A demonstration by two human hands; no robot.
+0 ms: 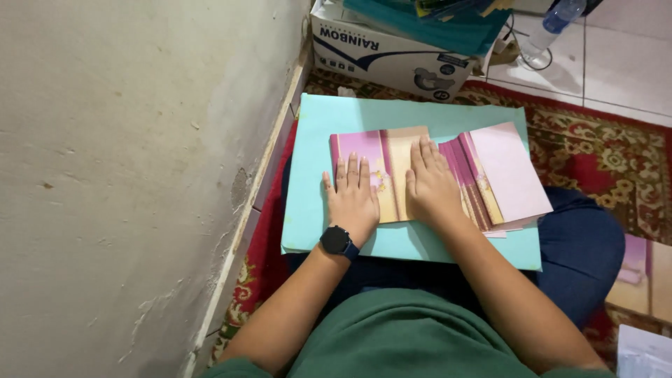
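A folded paper card [383, 150] in pink, purple and cream lies on a light turquoise board [315, 175] resting across my lap. My left hand [352, 196], with a black watch on its wrist, presses flat on the card's left half. My right hand [432, 185] lies flat on its right half, fingers together and pointing away from me. Just right of that hand a fanned stack of similar pink cards [498, 175] sits on the board, its lower corner overhanging slightly.
A rough plaster wall [126, 175] runs close along the left. A white cardboard box [392, 52] topped with teal sheets stands beyond the board. A clear plastic bottle [553, 24] lies on white tiles. Patterned red carpet [609, 157] lies right, with more pink paper [640, 273] beside my knee.
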